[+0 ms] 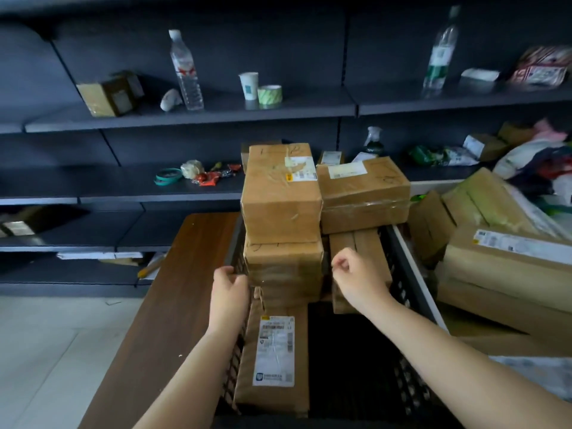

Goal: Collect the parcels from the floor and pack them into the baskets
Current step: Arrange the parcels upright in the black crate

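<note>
Nearest the camera, a labelled parcel [274, 360] lay flat in the black basket [414, 292], against its left wall. The space to its right was bare down to the basket floor.

The left hand [229, 292] rested at the left rim, fingers curled over the edge or the parcel stack there; which of the two could not be told. The right hand [356, 275] hovered over the basket's middle, fingers loosely curled together, holding nothing visible.

Beyond the hands, stacked parcels [283, 267] filled the basket's far end. Two larger boxes [280, 193] sat on top, rising well above the rim.

To the right, a second heap [501, 258] of parcels lay in a white container.

The floor [46, 351] in view showed no parcels.

Judgement: packing was well advanced; the near right space remained to fill. Whether parcels remained elsewhere could not be told.
</note>
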The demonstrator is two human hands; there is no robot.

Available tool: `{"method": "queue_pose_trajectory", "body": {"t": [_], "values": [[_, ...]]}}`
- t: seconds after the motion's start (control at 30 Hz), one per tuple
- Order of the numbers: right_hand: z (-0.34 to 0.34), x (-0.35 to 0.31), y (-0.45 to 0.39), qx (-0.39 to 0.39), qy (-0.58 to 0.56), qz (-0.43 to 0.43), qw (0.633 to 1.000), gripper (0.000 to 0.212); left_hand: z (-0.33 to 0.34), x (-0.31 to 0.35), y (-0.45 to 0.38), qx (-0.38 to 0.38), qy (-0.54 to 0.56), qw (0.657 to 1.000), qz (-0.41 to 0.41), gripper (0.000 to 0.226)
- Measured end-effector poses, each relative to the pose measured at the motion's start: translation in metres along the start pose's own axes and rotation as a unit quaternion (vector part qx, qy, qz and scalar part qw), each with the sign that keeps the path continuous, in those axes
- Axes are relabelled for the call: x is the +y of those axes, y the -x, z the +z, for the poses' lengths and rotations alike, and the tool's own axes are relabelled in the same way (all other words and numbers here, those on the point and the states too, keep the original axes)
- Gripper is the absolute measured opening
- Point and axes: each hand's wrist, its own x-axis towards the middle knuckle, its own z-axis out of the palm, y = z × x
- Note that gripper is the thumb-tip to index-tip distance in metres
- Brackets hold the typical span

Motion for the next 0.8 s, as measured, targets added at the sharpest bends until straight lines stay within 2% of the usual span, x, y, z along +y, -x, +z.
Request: {"method": "queue_pose_trajectory", "body": {"t": [0.1,0.13,0.2,0.27,0.33,0.43,0.53,0.63,0.7,0.8], "values": [[-0.025,-0.034,-0.015,0.094,-0.206,-0.03,0.974,0.008,-0.021,0.034,-0.006,0.064,0.141,0.986,0.063,0.021],[-0.031,-0.048,-0.02,0.092,-0.266,-0.028,0.959,0.011,-0.026,0.049,-0.008,0.064,0.158,0.982,0.076,0.021],[-0.037,-0.071,-0.03,0.043,-0.337,-0.006,0.941,0.037,-0.026,0.078,-0.011,0.021,0.178,0.982,0.055,0.04],[-0.036,-0.09,-0.038,-0.014,-0.34,0.002,0.94,0.068,-0.02,0.105,-0.013,-0.043,0.188,0.981,0.016,0.057],[-0.03,-0.1,-0.042,-0.032,-0.323,-0.012,0.946,0.077,-0.011,0.12,-0.009,-0.081,0.178,0.981,0.014,0.065],[-0.03,-0.104,-0.035,0.011,-0.315,-0.054,0.947,0.068,-0.006,0.119,0.0,-0.053,0.158,0.981,0.102,0.057],[-0.045,-0.1,-0.017,0.033,-0.327,-0.093,0.94,0.045,-0.013,0.116,0.013,-0.034,0.199,0.967,0.155,0.038],[-0.061,-0.089,0.006,0.065,-0.328,-0.09,0.938,0.026,-0.012,0.117,0.031,-0.061,0.174,0.97,0.159,0.052],[-0.071,-0.081,0.025,0.069,-0.306,-0.076,0.947,0.032,-0.01,0.118,0.046,-0.097,0.133,0.973,0.161,0.059],[-0.089,-0.062,0.058,0.052,-0.284,-0.002,0.957,0.061,-0.011,0.115,0.068,-0.174,0.076,0.969,0.158,0.06]]}}
